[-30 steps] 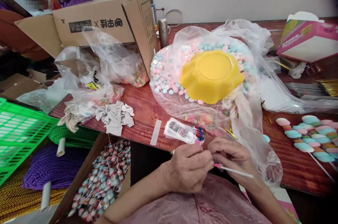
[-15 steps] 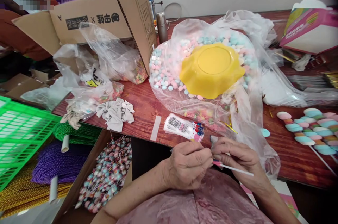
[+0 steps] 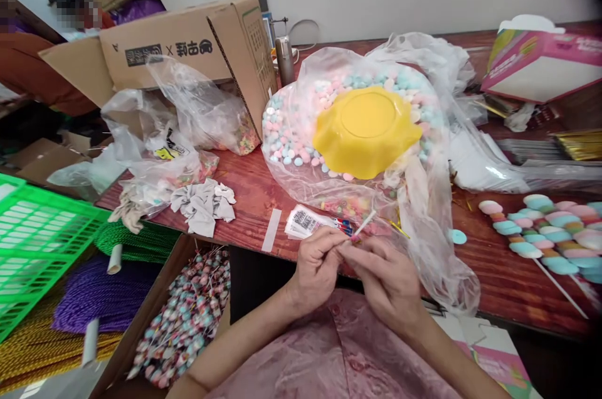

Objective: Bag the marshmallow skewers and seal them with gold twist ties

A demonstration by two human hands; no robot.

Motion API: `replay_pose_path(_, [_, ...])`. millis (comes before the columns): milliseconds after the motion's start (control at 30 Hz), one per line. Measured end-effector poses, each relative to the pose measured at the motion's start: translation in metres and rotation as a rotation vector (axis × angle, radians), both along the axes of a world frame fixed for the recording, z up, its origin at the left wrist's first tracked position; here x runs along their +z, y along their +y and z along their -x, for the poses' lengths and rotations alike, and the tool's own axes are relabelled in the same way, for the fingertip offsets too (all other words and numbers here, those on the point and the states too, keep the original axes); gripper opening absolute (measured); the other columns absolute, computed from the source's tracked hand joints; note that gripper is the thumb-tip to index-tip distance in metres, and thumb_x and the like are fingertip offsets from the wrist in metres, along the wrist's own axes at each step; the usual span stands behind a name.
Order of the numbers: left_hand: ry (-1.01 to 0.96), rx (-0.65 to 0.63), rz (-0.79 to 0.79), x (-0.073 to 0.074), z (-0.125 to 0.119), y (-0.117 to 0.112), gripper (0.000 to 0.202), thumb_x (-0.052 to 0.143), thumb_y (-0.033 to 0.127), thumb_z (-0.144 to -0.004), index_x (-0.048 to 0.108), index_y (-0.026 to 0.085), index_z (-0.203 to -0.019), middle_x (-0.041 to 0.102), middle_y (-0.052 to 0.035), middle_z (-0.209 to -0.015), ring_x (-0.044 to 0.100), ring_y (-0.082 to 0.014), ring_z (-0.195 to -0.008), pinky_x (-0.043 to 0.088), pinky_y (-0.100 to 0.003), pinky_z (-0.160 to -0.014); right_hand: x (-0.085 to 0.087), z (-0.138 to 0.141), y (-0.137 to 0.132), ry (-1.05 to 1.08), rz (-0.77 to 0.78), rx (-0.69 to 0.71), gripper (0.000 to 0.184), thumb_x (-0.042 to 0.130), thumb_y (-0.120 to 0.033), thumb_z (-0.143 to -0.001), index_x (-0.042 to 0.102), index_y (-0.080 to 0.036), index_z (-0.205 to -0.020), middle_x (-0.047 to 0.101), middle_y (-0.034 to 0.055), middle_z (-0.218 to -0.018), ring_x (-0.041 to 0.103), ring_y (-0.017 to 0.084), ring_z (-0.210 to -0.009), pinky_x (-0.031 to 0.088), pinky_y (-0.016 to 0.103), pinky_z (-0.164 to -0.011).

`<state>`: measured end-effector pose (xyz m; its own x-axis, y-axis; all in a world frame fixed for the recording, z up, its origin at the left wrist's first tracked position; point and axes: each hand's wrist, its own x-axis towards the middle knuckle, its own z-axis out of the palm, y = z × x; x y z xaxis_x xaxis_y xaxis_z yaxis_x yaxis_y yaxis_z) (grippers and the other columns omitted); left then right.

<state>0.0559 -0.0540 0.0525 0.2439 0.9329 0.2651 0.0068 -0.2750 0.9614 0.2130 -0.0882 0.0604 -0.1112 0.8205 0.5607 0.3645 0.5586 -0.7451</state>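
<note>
My left hand and my right hand meet at the table's front edge, fingers pinched together on a thin white stick that points up and away from me. A small pink piece sits at its lower end between my fingertips. Just beyond my hands lies a stack of small printed labels. Behind them a clear plastic bag holds pastel pink, blue and white candies with a yellow bowl upside down on top.
Finished pastel candy skewers lie at the right. A cardboard box and bags of sweets stand at the left, with crumpled grey wrappers. Below the table: a box of wrapped lollipops, a green crate, spools of cord. Another person sits at far left.
The stick lay sideways pointing right; now it stands tilted up and away. Both hands have moved up and slightly left, closer to the labels.
</note>
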Motion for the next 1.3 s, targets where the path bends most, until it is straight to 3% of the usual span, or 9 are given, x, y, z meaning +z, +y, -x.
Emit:
replay_pose_path(167, [0.026, -0.033, 0.035, 0.0, 0.004, -0.002, 0.022, 0.052, 0.021, -0.094, 0.074, 0.018, -0.088, 0.065, -0.0052, -0.087, 0.06, -0.0164, -0.083, 0.049, -0.028, -0.078, -0.012, 0.01, 0.02, 0.228, 0.222, 0.04, 0.031, 0.065, -0.016, -0.088, 0.076, -0.035, -0.109, 0.072, 0.0005, -0.083, 0.067, 0.016, -0.075, 0.055, 0.027, -0.064])
replay_pose_path(333, [0.057, -0.049, -0.014, -0.005, 0.009, -0.003, 0.021, 0.054, 0.024, -0.093, 0.073, 0.017, -0.091, 0.067, -0.0073, -0.093, 0.061, -0.0179, -0.086, 0.049, -0.03, -0.081, -0.014, 0.009, 0.023, 0.271, 0.307, -0.044, 0.025, 0.071, -0.021, -0.081, 0.078, -0.029, -0.104, 0.067, -0.0018, -0.069, 0.063, 0.015, -0.063, 0.054, 0.027, -0.061])
replay_pose_path(433, [0.03, -0.052, 0.068, -0.006, 0.009, -0.001, 0.021, 0.059, 0.029, -0.092, 0.074, 0.017, -0.083, 0.066, -0.0059, -0.086, 0.06, -0.0162, -0.08, 0.048, -0.029, -0.077, -0.016, 0.011, 0.023, 0.19, 0.262, -0.108, 0.041, 0.066, -0.019, -0.082, 0.07, -0.029, -0.122, 0.059, -0.0045, -0.064, 0.054, 0.011, -0.055, 0.049, 0.024, -0.054])
replay_pose_path(533, [-0.075, -0.037, 0.24, -0.008, 0.007, 0.003, 0.023, 0.065, 0.031, -0.088, 0.073, 0.017, -0.073, 0.065, -0.0041, -0.079, 0.059, -0.0147, -0.076, 0.047, -0.027, -0.075, -0.023, 0.013, 0.023, 0.14, 0.192, -0.124, 0.066, 0.062, -0.015, -0.084, 0.047, -0.031, -0.147, 0.059, -0.0061, -0.067, 0.053, 0.011, -0.056, 0.048, 0.024, -0.057])
replay_pose_path(700, [-0.205, -0.01, 0.456, -0.014, 0.005, 0.008, 0.026, 0.071, 0.037, -0.082, 0.073, 0.017, -0.066, 0.062, -0.0023, -0.073, 0.053, -0.0133, -0.07, 0.044, -0.027, -0.071, -0.036, 0.014, 0.021, 0.281, 0.263, -0.087, 0.081, 0.068, -0.018, -0.083, 0.031, -0.031, -0.154, 0.061, -0.0055, -0.073, 0.056, 0.012, -0.063, 0.05, 0.027, -0.064])
replay_pose_path(800, [-0.184, 0.031, 0.446, -0.014, 0.005, 0.01, 0.031, 0.073, 0.042, -0.081, 0.071, 0.017, -0.064, 0.058, -0.0013, -0.07, 0.049, -0.012, -0.067, 0.042, -0.026, -0.067, -0.031, 0.008, 0.023, 0.523, 0.472, -0.015, 0.074, 0.071, -0.031, -0.084, 0.038, -0.031, -0.149, 0.064, -0.0026, -0.079, 0.06, 0.014, -0.071, 0.051, 0.029, -0.068])
replay_pose_path(933, [-0.135, 0.062, 0.442, -0.011, 0.007, 0.012, 0.033, 0.072, 0.045, -0.081, 0.072, 0.016, -0.067, 0.056, -0.0007, -0.069, 0.046, -0.0105, -0.064, 0.039, -0.023, -0.061, -0.019, -0.007, 0.028, 0.807, 0.73, 0.039, 0.045, 0.055, -0.049, -0.094, 0.055, -0.026, -0.132, 0.068, 0.0041, -0.087, 0.063, 0.017, -0.075, 0.05, 0.028, -0.061])
replay_pose_path(1133, [-0.185, 0.069, 0.458, -0.01, 0.006, 0.015, 0.032, 0.072, 0.044, -0.08, 0.069, 0.015, -0.065, 0.054, 0.0011, -0.067, 0.043, -0.0084, -0.06, 0.037, -0.022, -0.058, -0.017, -0.012, 0.028, 0.9, 0.88, 0.05, 0.044, 0.053, -0.053, -0.093, 0.064, -0.023, -0.122, 0.074, 0.0096, -0.094, 0.067, 0.018, -0.078, 0.047, 0.026, -0.056])
replay_pose_path(1300, [-0.138, 0.063, 0.391, -0.005, 0.009, 0.014, 0.031, 0.069, 0.041, -0.084, 0.068, 0.016, -0.066, 0.055, 0.0008, -0.067, 0.045, -0.0095, -0.062, 0.039, -0.023, -0.061, -0.022, -0.006, 0.024, 0.931, 0.873, 0.037, 0.036, 0.068, -0.047, -0.086, 0.073, -0.022, -0.111, 0.076, 0.0101, -0.094, 0.068, 0.018, -0.078, 0.046, 0.023, -0.054])
